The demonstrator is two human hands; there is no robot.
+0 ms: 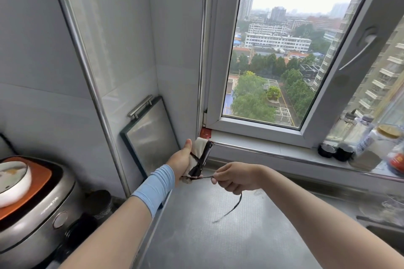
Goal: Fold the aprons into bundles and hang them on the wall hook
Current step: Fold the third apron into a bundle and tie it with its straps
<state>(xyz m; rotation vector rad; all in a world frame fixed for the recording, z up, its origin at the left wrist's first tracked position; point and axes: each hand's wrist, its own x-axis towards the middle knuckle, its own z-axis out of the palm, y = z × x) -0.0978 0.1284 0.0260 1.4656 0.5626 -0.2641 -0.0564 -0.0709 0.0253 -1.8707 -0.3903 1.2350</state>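
A cream apron rolled into a tight bundle (200, 155) stands upright in my left hand (181, 160), which grips it with the thumb up. Dark straps cross over the bundle's front. My right hand (235, 178) pinches one dark strap (231, 207) just right of the bundle; the strap runs taut from the bundle's lower end to my fingers, and its loose tail hangs down over the steel counter (218, 236). No wall hook shows in this view.
A steel cutting board with a bar handle (150, 135) leans in the corner behind the bundle. A rice cooker (32, 209) sits at the left. Jars and bottles (358, 148) crowd the window sill at the right. The window sash (349, 67) is swung inward.
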